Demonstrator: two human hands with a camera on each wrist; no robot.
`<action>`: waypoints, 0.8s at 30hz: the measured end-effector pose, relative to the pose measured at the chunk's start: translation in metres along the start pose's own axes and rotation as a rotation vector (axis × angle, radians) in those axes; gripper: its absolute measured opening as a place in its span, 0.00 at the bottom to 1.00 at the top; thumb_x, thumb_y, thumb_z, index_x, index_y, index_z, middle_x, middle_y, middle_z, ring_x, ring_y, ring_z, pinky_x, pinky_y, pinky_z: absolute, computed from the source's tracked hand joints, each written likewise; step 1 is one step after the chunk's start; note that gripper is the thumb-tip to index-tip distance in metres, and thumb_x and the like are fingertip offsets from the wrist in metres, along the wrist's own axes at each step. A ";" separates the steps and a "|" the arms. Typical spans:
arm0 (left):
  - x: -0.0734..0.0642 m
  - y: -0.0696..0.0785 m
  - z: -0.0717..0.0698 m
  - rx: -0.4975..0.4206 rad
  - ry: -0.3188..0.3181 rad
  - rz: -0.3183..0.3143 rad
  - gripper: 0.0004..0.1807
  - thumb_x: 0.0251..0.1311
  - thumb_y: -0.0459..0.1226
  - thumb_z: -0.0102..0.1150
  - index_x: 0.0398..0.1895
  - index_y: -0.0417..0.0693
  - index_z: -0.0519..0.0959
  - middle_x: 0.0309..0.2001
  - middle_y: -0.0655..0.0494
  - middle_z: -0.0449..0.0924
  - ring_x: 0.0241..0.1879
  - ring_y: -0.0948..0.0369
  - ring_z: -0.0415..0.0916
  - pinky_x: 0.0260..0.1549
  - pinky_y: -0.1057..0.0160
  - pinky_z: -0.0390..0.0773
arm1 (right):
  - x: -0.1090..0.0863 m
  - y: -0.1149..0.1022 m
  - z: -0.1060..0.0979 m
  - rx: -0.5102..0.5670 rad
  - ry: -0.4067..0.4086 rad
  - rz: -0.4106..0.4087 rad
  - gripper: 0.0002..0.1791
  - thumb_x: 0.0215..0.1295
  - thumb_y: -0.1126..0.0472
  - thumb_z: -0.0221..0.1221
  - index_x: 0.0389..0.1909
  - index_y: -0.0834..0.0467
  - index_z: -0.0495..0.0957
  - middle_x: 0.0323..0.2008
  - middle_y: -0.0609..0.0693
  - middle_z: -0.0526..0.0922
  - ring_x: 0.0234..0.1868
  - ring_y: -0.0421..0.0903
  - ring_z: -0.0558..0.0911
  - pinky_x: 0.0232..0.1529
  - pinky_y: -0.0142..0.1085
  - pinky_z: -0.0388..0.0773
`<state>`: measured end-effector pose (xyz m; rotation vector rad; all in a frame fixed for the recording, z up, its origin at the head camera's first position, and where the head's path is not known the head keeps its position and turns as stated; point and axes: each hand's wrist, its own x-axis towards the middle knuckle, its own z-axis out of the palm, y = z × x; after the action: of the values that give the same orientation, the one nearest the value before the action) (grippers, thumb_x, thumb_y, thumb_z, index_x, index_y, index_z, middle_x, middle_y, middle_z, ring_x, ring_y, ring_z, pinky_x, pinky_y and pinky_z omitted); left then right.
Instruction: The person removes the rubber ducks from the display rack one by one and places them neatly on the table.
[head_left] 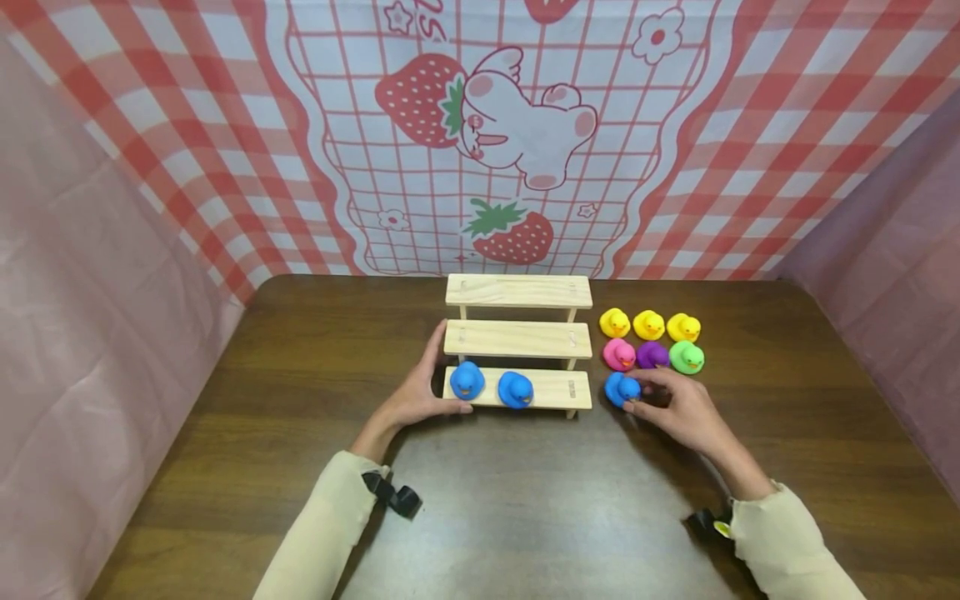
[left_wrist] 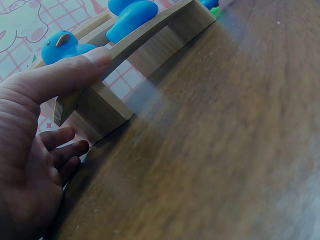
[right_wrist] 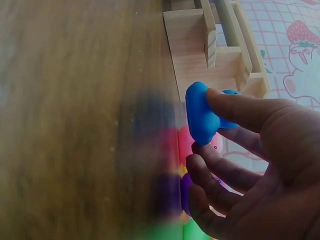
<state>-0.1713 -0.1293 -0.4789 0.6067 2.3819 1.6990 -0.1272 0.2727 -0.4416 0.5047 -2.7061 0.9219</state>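
Observation:
A three-tier wooden stand (head_left: 517, 339) stands on the table. Two blue rubber ducks sit on its bottom tier, one at the left end (head_left: 467, 380) and one near the middle (head_left: 516, 389). My left hand (head_left: 417, 392) holds the stand's left end, with the thumb (left_wrist: 65, 75) on the bottom tier's front edge and the index finger along the side. To the right of the stand, my right hand (head_left: 678, 408) pinches a third blue rubber duck (right_wrist: 201, 112) between thumb and fingers. That duck is raised off the tabletop in the right wrist view.
Beyond my right hand are pink (head_left: 618, 355), purple (head_left: 652, 355) and green (head_left: 687, 357) ducks in a row. Behind them stand three yellow ducks (head_left: 648, 325). A strawberry-patterned cloth (head_left: 517, 167) hangs at the table's (head_left: 517, 500) back edge.

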 end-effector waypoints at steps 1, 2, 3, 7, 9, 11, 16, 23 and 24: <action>0.000 0.000 0.000 -0.001 0.000 0.001 0.74 0.41 0.31 0.80 0.82 0.65 0.33 0.67 0.38 0.69 0.65 0.46 0.67 0.74 0.39 0.55 | 0.000 0.000 0.000 0.003 -0.002 0.004 0.20 0.47 0.65 0.76 0.44 0.59 0.86 0.32 0.50 0.86 0.34 0.33 0.78 0.36 0.28 0.79; 0.000 0.000 0.000 -0.002 0.000 0.003 0.74 0.41 0.31 0.80 0.82 0.65 0.33 0.67 0.38 0.69 0.65 0.46 0.67 0.74 0.38 0.55 | 0.000 0.000 0.000 0.005 -0.003 0.008 0.20 0.47 0.65 0.76 0.44 0.59 0.86 0.32 0.50 0.86 0.34 0.33 0.78 0.36 0.28 0.79; 0.000 0.000 0.000 -0.002 0.000 0.003 0.74 0.41 0.31 0.80 0.82 0.65 0.33 0.67 0.38 0.68 0.65 0.46 0.67 0.74 0.39 0.55 | 0.000 0.001 0.000 0.004 -0.005 0.013 0.20 0.48 0.65 0.76 0.44 0.59 0.86 0.32 0.50 0.86 0.34 0.32 0.78 0.36 0.28 0.79; 0.000 0.001 0.000 0.003 0.001 0.001 0.74 0.42 0.32 0.80 0.81 0.67 0.33 0.68 0.39 0.67 0.65 0.47 0.67 0.74 0.39 0.55 | 0.000 0.002 -0.001 -0.005 -0.015 0.036 0.20 0.48 0.65 0.76 0.45 0.60 0.86 0.32 0.51 0.86 0.34 0.33 0.78 0.35 0.27 0.77; 0.000 0.001 0.000 0.006 0.002 0.000 0.74 0.42 0.32 0.80 0.81 0.68 0.33 0.68 0.39 0.67 0.65 0.47 0.67 0.74 0.39 0.55 | 0.000 0.002 -0.001 -0.013 -0.019 0.044 0.20 0.48 0.64 0.76 0.45 0.60 0.85 0.32 0.51 0.86 0.34 0.33 0.78 0.35 0.27 0.76; 0.000 0.001 0.000 0.005 0.001 0.002 0.74 0.42 0.32 0.80 0.81 0.67 0.33 0.68 0.39 0.67 0.65 0.47 0.67 0.74 0.39 0.55 | 0.000 0.003 -0.001 -0.017 -0.023 0.052 0.21 0.48 0.64 0.76 0.46 0.60 0.85 0.32 0.51 0.86 0.34 0.33 0.77 0.35 0.27 0.75; 0.000 0.001 0.000 0.004 0.000 0.004 0.73 0.42 0.33 0.80 0.81 0.67 0.33 0.67 0.38 0.68 0.65 0.46 0.67 0.74 0.38 0.55 | 0.000 0.005 -0.001 -0.019 -0.041 0.073 0.21 0.49 0.63 0.76 0.47 0.61 0.85 0.35 0.53 0.87 0.34 0.33 0.78 0.35 0.27 0.76; 0.000 0.001 -0.001 0.011 -0.001 -0.002 0.73 0.42 0.33 0.80 0.81 0.67 0.33 0.67 0.38 0.68 0.64 0.46 0.67 0.73 0.38 0.56 | -0.001 0.008 0.001 -0.031 -0.046 0.079 0.20 0.50 0.63 0.75 0.46 0.60 0.85 0.36 0.54 0.87 0.35 0.36 0.79 0.36 0.25 0.75; -0.001 0.001 -0.001 0.012 -0.001 -0.003 0.73 0.42 0.33 0.80 0.81 0.68 0.33 0.67 0.38 0.68 0.64 0.46 0.67 0.73 0.38 0.56 | -0.002 0.008 0.001 -0.034 -0.043 0.078 0.20 0.50 0.63 0.75 0.46 0.60 0.85 0.36 0.54 0.87 0.35 0.37 0.79 0.37 0.25 0.74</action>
<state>-0.1708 -0.1300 -0.4773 0.6049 2.3925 1.6845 -0.1292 0.2781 -0.4476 0.4193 -2.7934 0.8921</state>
